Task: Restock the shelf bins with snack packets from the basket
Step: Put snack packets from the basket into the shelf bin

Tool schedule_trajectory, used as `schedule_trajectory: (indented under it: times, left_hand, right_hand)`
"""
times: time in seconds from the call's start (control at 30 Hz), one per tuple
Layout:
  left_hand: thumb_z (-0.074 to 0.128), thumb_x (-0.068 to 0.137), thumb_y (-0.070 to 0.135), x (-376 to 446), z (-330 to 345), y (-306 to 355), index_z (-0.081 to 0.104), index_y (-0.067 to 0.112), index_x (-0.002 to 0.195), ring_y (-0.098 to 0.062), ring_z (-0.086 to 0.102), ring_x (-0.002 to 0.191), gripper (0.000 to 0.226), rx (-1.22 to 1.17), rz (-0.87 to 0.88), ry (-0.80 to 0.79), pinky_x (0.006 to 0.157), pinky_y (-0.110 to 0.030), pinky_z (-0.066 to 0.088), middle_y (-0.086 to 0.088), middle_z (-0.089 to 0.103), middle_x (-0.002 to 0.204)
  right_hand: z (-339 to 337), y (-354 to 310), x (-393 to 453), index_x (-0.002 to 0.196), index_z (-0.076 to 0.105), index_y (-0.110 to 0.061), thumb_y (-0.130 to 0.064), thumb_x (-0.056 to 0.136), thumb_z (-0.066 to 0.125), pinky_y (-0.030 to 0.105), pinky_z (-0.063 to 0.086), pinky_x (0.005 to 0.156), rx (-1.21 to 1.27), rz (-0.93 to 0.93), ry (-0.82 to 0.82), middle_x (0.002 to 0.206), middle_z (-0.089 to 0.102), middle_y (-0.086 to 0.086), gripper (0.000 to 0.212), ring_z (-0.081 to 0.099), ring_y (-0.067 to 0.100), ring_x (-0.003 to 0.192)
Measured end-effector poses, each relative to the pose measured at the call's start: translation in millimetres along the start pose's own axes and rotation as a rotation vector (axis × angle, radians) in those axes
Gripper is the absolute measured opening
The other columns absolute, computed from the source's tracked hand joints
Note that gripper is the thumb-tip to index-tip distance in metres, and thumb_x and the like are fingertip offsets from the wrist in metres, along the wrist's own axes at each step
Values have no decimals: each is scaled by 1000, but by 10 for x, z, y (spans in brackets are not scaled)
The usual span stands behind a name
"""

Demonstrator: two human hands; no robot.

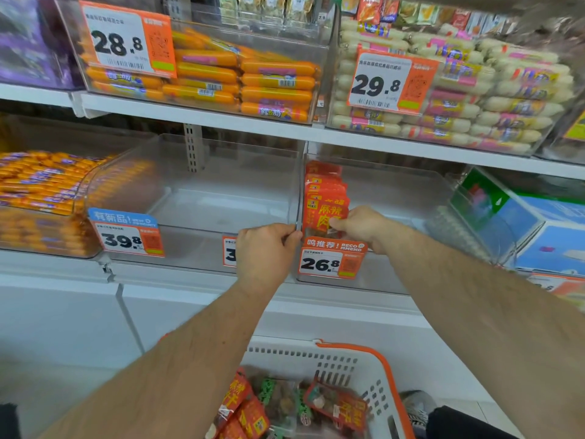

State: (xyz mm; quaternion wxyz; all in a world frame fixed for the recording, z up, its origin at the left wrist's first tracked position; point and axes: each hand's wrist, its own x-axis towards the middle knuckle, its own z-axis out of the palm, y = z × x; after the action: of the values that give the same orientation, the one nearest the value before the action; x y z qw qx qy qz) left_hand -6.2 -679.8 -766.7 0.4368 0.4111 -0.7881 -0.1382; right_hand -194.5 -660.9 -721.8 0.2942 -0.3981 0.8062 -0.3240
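Right hand (361, 226) pinches the front red snack packet (323, 213) at its lower right edge; grip is narrow, thumb and fingers closed on the packet. That packet stands upright at the front of a row of red packets (321, 182) lined against the left wall of the clear bin (395, 198), lower shelf, above the 26.8 price tag (330, 261). Left hand (266, 248) grips the front rim where this bin meets the neighbouring clear bin (196, 191), fingers curled over the edge. The neighbouring bin carries a 39.8 tag (126, 236). White basket (364, 365) with orange handle sits low, near the person, holding more red packets (345, 407) and some dark-contents packets mixed in. Upper shelf bins hold orange sausages (247, 80) and pale sausages (490, 99).
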Motion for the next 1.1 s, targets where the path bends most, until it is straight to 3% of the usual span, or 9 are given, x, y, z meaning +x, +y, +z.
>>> schedule_trajectory:
  times: [0.23, 0.43, 0.53, 0.6, 0.63, 0.77, 0.9, 1.0, 1.1]
  left_hand:
    - [64, 92, 35, 16, -1, -14, 79, 21, 89, -20, 64, 62, 21, 14, -10, -17, 78, -37, 53, 2, 73, 71]
    - [58, 96, 35, 18, -43, -13, 77, 19, 103, -23, 67, 73, 25, 52, 0, -74, 87, -37, 51, -2, 76, 82]
    - [50, 98, 38, -11, -121, 14, 65, 16, 126, -33, 60, 113, 39, 51, -33, -156, 104, -34, 38, -10, 71, 115]
    - [52, 98, 27, -179, -174, 3, 52, 11, 140, -29, 40, 139, 44, -25, -5, -174, 116, -29, 19, -12, 51, 144]
    - [54, 96, 22, -324, -200, -14, 51, 8, 139, -24, 37, 140, 45, -68, 69, -127, 117, -28, 16, -12, 48, 146]
    - [57, 90, 17, -1036, -116, -243, 62, 12, 129, -16, 56, 122, 40, -183, 70, -216, 107, -32, 40, -5, 61, 133]
    - [57, 93, 16, -1508, -15, -387, 64, 22, 128, -11, 58, 119, 36, -170, -224, -568, 103, -26, 43, 3, 62, 132]
    - [55, 95, 18, -1679, -14, -459, 65, 23, 127, -9, 58, 118, 34, -116, -273, -682, 102, -19, 39, 7, 63, 130]
    - [57, 94, 19, -1753, -11, -509, 67, 22, 123, -10, 60, 115, 32, -79, -274, -721, 101, -22, 44, 6, 67, 125]
  right_hand:
    - [-17, 23, 25, 96, 67, -13, -36, 91, 67, 44, 55, 92, -28, 31, -82, 97, 74, 7, 23, 71, 24, 90]
    - [-138, -8, -37, 106, 64, -5, -47, 86, 70, 32, 52, 71, -55, 69, -40, 101, 71, 8, 47, 68, 22, 88]
    - [-153, 28, -234, 114, 62, -6, -45, 85, 70, 28, 42, 80, -136, -183, 528, 111, 61, 8, 49, 61, 24, 102]
    - [-8, 138, -589, 98, 61, -10, -32, 85, 63, 24, 35, 74, -118, -630, 875, 103, 54, 6, 26, 53, 15, 90]
    - [137, 219, -778, 89, 58, -10, -28, 83, 59, 24, 34, 70, -104, -819, 895, 94, 52, 6, 19, 48, 14, 81]
    - [837, 953, -1098, 67, 51, -14, -23, 79, 55, 28, 37, 56, -326, -937, 512, 68, 51, 1, 16, 49, 21, 61]
    - [1217, 1665, -953, 74, 52, -21, -25, 84, 58, 36, 50, 68, -745, -350, -162, 86, 59, 2, 12, 60, 27, 82]
    - [1464, 2080, -897, 84, 58, -27, -33, 78, 63, 33, 53, 73, -585, 7, -258, 88, 64, -2, 9, 62, 20, 84]
    - [1675, 2475, -886, 129, 50, -27, -51, 65, 65, 40, 53, 89, -580, 205, -295, 122, 61, 2, 70, 61, 23, 103]
